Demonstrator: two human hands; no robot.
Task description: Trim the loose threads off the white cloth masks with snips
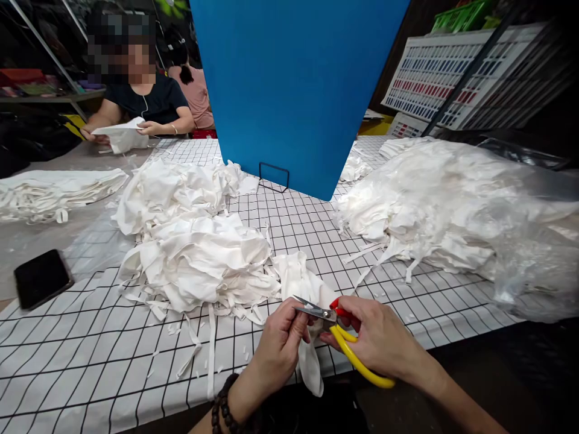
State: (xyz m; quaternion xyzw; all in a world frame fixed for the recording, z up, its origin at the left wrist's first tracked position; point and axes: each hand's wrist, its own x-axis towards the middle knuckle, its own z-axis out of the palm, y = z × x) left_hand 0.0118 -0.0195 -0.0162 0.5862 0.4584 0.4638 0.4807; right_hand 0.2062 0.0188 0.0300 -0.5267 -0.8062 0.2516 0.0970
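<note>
Near the table's front edge, my right hand grips a pair of scissors with one yellow and one red handle. Their blades are parted and point left, across the fingertips of my left hand. Those left fingers pinch part of a white cloth piece, which hangs down over the table edge between my hands. A small white bit shows between the blades. Just beyond my left hand lies a crumpled heap of white cloth pieces with narrow straps trailing from it.
A tall blue board stands on the grid-patterned tablecloth. White cloth in clear plastic fills the right side. At left are a phone and a flat cloth stack. A co-worker across the table holds white cloth.
</note>
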